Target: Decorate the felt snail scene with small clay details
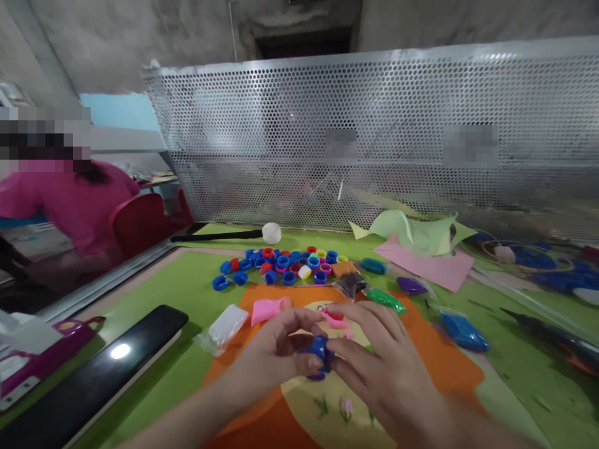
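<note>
- Left hand [287, 349], lower centre of the frame: we see the thumb and fingers pinching a cluster of blue rings [320, 347]; the thumb lies across the near side.
- Right hand [379, 349], lower centre, right of the cluster: we see the fingers bent, with tips against the right side of the blue rings; we cannot tell whether they grip or only touch.
- Work surface: we find the blue rings above a pale yellow shape [306, 402], which bears small flower figures; this lies on an orange sheet [435, 355] at the lower centre.
- Centre of the frame: we locate a pile of coloured rings [283, 267], mostly blue; a black rod with a white head [219, 237] lies behind it.
- Left of centre: we note a pink packet [267, 310] and a white packet [228, 327], side by side; a long black case [107, 368] lies at the lower left.
- Right of centre: we note a green packet [386, 300] and, farther right, a blue packet [463, 330].
</note>
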Motion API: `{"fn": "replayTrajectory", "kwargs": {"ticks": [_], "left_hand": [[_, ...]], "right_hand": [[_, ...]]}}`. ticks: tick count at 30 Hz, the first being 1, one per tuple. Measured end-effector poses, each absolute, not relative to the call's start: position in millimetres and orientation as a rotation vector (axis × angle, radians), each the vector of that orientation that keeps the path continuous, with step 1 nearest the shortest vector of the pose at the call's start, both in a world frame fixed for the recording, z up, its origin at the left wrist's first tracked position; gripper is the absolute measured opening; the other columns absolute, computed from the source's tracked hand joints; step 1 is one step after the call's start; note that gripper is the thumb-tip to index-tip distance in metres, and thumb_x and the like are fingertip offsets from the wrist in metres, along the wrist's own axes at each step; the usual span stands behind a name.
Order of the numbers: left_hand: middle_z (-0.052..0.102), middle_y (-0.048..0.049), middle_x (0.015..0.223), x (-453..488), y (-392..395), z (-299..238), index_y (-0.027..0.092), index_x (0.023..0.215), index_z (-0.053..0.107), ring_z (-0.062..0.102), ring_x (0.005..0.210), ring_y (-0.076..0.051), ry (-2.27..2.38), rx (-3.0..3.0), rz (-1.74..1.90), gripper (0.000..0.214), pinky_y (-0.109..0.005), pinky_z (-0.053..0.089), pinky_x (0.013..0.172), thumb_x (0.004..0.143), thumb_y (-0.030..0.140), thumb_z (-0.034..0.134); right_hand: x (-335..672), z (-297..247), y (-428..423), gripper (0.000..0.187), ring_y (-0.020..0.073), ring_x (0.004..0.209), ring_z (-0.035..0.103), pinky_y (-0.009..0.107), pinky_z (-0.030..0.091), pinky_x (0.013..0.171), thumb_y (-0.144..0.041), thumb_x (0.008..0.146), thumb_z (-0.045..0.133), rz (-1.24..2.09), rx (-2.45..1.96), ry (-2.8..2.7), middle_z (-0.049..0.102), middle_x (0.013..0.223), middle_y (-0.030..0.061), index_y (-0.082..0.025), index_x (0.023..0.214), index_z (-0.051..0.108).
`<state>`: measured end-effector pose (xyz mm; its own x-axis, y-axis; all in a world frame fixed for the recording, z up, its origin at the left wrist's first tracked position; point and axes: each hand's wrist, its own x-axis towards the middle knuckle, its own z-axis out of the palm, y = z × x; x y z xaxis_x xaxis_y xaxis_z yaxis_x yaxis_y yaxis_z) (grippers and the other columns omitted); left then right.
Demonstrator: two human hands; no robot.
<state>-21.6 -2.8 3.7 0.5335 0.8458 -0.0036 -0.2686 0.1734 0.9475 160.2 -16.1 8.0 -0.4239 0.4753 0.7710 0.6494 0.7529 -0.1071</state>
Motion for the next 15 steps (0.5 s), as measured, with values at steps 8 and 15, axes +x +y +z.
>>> {"fn": "replayTrajectory", "kwargs": {"ticks": [8,15], "left_hand": [[0.054,0.0011,0.090,-20,-5,4,0.022,0.100,0.053,0.056,0.086,-0.013,0.735,1.193,0.832,0.040,-0.027,0.048,0.075,0.066,0.011,0.071],[0.061,-0.0052,0.099,-33,8,5,0.019,0.096,0.052,0.059,0.093,-0.018,0.857,1.665,0.898,0.027,-0.032,0.051,0.076,0.072,0.020,0.065]], "right_hand": [[157,1,-14,0.028,0.0243,0.099,0.048,0.039,0.041,0.083,-0.017,0.093,0.039,-0.182,-0.773,-2.158,0.056,0.106,0.0099,-0.015,0.075,0.059],[163,12,-9,0.011,0.0176,0.090,0.050,0.031,0.044,0.077,-0.014,0.083,0.055,0.163,-0.797,-1.994,0.054,0.093,0.0030,-0.021,0.077,0.062]]}}
